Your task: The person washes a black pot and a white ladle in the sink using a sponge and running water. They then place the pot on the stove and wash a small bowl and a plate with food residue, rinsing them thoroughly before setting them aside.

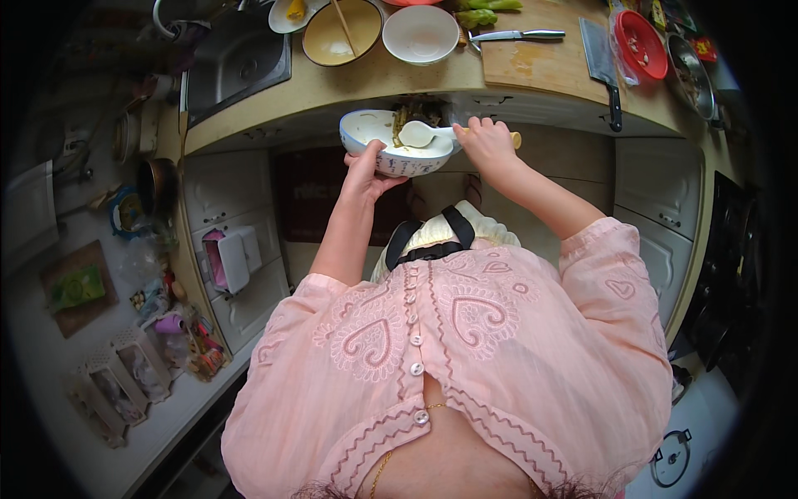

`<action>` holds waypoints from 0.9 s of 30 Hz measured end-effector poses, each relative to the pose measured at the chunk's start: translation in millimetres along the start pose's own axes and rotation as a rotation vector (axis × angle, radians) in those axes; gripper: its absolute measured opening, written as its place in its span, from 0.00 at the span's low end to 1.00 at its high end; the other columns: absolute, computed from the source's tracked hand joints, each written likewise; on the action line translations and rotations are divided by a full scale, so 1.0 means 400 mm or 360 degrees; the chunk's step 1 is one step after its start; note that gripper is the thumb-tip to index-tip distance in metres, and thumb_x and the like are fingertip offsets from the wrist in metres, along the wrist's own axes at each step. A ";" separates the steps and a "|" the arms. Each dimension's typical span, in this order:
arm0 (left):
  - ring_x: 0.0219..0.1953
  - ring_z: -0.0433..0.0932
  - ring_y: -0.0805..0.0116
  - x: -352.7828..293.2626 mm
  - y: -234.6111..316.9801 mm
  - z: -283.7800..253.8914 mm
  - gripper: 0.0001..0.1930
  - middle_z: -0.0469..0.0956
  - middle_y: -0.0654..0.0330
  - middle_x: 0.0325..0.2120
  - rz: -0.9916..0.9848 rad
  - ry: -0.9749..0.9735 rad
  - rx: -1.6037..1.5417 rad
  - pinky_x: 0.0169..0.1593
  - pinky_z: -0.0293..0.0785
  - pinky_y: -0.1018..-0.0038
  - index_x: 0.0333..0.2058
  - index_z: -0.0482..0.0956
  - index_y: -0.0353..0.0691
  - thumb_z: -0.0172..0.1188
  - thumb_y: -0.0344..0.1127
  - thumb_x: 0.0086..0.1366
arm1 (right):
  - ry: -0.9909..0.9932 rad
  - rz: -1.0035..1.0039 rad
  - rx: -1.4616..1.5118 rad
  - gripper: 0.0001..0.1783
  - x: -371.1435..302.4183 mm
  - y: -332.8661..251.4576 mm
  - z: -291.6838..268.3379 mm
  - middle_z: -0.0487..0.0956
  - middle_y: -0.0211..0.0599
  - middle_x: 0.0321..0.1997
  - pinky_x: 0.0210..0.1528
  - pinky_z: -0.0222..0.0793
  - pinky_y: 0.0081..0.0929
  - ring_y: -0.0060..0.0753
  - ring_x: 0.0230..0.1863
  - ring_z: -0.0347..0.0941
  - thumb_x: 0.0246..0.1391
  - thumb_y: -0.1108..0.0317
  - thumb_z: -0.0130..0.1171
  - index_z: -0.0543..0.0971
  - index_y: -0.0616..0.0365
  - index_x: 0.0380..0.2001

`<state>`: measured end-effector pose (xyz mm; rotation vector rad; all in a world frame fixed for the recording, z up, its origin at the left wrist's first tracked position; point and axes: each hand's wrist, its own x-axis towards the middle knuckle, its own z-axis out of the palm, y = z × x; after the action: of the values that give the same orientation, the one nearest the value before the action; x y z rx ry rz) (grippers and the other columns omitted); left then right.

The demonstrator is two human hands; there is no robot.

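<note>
My left hand (371, 170) grips a white bowl (416, 164) with a blue rim and dark markings, thumb over the edge and fingers beneath. The bowl is tilted and held in front of the counter. Dark greenish-brown food (404, 125) lies toward its far side. Closed around the handle of a white spoon (418, 134) is my right hand (489, 148); the handle's pale yellow end sticks out past the fingers. The spoon's head is over the bowl, close to the food; whether it touches is hard to see.
Along the counter stand a sink (241, 71), a yellow bowl (320, 46) with chopsticks and a white bowl (421, 36). Further right are a cutting board (524, 71) with a knife (519, 36), a cleaver (596, 50) jutting past the edge, a red basket (628, 25) and a metal pan (702, 96).
</note>
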<state>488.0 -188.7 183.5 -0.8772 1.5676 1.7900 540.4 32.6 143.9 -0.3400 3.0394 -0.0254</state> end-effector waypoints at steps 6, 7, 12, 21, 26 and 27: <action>0.53 0.63 0.40 0.016 0.004 -0.024 0.36 0.54 0.41 0.53 -0.0064 0.0009 -0.0071 0.44 0.68 0.38 0.55 0.43 0.41 0.56 0.34 0.53 | 0.0169 0.0089 0.0035 0.17 0.018 -0.003 -0.001 0.73 0.31 0.30 0.28 0.66 0.28 0.31 0.32 0.71 0.47 0.67 0.55 0.75 0.47 0.44; 0.53 0.62 0.40 0.026 0.001 -0.041 0.39 0.51 0.41 0.53 -0.0070 -0.0083 -0.0081 0.44 0.68 0.37 0.55 0.37 0.44 0.57 0.34 0.52 | 0.0154 0.0101 0.0077 0.17 0.013 -0.001 -0.021 0.73 0.31 0.31 0.29 0.67 0.28 0.32 0.32 0.72 0.47 0.67 0.55 0.75 0.47 0.44; 0.53 0.62 0.40 0.019 -0.003 -0.052 0.39 0.51 0.40 0.54 -0.0093 -0.0086 -0.0105 0.44 0.68 0.37 0.55 0.38 0.44 0.57 0.34 0.53 | -0.0053 -0.0110 0.0218 0.26 -0.008 -0.016 -0.088 0.71 0.32 0.30 0.29 0.69 0.29 0.33 0.33 0.73 0.45 0.69 0.54 0.71 0.44 0.51; 0.53 0.62 0.40 0.006 -0.004 -0.054 0.39 0.52 0.40 0.54 -0.0137 -0.0120 -0.0128 0.45 0.69 0.38 0.55 0.38 0.42 0.57 0.34 0.53 | 0.0201 0.0058 -0.0002 0.22 0.029 -0.066 0.038 0.71 0.29 0.29 0.26 0.65 0.24 0.29 0.31 0.70 0.45 0.67 0.53 0.73 0.43 0.48; 0.53 0.62 0.39 0.010 -0.006 -0.076 0.39 0.51 0.40 0.54 -0.0161 -0.0139 -0.0169 0.45 0.69 0.38 0.56 0.38 0.42 0.56 0.34 0.53 | 0.0298 0.0182 -0.0038 0.22 0.019 -0.011 0.022 0.70 0.28 0.28 0.25 0.66 0.25 0.28 0.30 0.71 0.44 0.67 0.53 0.73 0.42 0.47; 0.53 0.62 0.39 0.010 -0.007 -0.082 0.38 0.51 0.41 0.54 -0.0160 -0.0137 -0.0172 0.45 0.69 0.38 0.55 0.38 0.42 0.56 0.34 0.53 | 0.0288 0.0187 -0.0029 0.22 0.013 -0.003 0.011 0.70 0.28 0.28 0.25 0.66 0.25 0.28 0.30 0.71 0.44 0.68 0.53 0.73 0.42 0.47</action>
<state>490.8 -220.8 175.6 -0.9001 1.3600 1.8297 535.7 30.4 139.2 -0.1684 3.2349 -0.0218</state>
